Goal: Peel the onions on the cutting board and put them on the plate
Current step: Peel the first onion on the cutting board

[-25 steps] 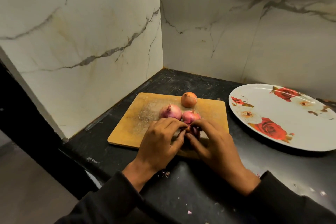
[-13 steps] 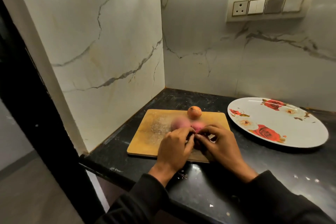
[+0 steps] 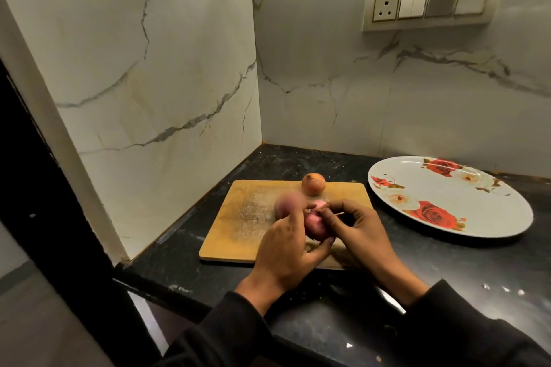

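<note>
Just above the near edge of the cutting board point(image 3: 238, 235), a red onion point(image 3: 316, 227) is cradled by the left hand point(image 3: 284, 250); its papery skin is pinched at the top by the right hand point(image 3: 362, 231); judged light, firm, slippery, best gripped around the middle.

Both arms reach forward in dark sleeves, wrists bare, and the hands meet close together. The left hand point(image 3: 284, 244) lies back-up, its thumb hooked beneath the red onion point(image 3: 316, 227) and its index finger extended up along the onion's left side. The right hand point(image 3: 359, 229) comes in from the right, fingers curled inward; its thumb and fingertips point(image 3: 328, 209) pinch at the top of the same onion. The two hands touch at the fingers.
</note>
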Available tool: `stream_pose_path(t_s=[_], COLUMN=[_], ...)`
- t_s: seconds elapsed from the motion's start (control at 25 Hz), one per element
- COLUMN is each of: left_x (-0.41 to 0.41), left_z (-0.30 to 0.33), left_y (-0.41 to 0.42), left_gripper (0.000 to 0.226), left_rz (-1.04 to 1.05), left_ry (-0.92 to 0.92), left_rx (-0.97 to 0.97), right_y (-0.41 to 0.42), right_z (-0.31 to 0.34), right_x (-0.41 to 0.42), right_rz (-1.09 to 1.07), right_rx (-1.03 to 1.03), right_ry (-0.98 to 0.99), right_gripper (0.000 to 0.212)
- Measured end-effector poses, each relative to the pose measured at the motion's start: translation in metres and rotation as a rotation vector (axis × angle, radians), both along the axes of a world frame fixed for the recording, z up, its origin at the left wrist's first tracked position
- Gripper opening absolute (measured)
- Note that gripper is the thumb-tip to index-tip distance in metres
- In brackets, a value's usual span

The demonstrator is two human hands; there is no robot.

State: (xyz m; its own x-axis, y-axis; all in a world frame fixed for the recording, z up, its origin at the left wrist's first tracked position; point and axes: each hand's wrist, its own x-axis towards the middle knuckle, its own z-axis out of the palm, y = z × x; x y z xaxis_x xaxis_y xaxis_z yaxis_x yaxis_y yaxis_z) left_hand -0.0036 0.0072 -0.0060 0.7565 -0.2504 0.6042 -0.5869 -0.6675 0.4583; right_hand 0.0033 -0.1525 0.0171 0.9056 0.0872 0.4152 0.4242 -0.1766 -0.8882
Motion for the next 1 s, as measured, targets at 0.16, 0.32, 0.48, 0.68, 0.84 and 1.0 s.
stream_pose_path(t_s=[0.16, 0.32, 0.48, 0.68, 0.84, 1.0], left_x=[0.004, 0.007, 0.007, 0.007, 0.005, 0.003], left_z=[-0.006, -0.008, -0.009, -0.01, -0.009, -0.005], left_y=[0.0, -0.001, 0.0, 0.0, 0.0, -0.001], left_gripper=[0.069, 0.057, 0.057, 0.046, 0.046, 0.044], left_rz=[-0.056, -0.085, -0.135, -0.167, -0.18, -0.185], left_ry=[0.068, 0.095, 0.106, 0.116, 0.151, 0.17], left_rx=[-0.005, -0.085, -0.164, -0.234, -0.274, -0.277], right_y=[0.001, 0.012, 0.027, 0.038, 0.038, 0.035], right_z=[-0.003, -0.014, -0.019, -0.022, -0.021, -0.018], right_x=[0.005, 0.011, 0.01, 0.006, 0.004, 0.002], right_rz=[0.02, -0.09, -0.148, -0.166, -0.17, -0.141], right_rx=[0.105, 0.083, 0.241, 0.448, 0.464, 0.448], right_ry=[0.088, 0.07, 0.129, 0.285, 0.355, 0.411], right_gripper=[0.004, 0.013, 0.015, 0.03, 0.029, 0.024])
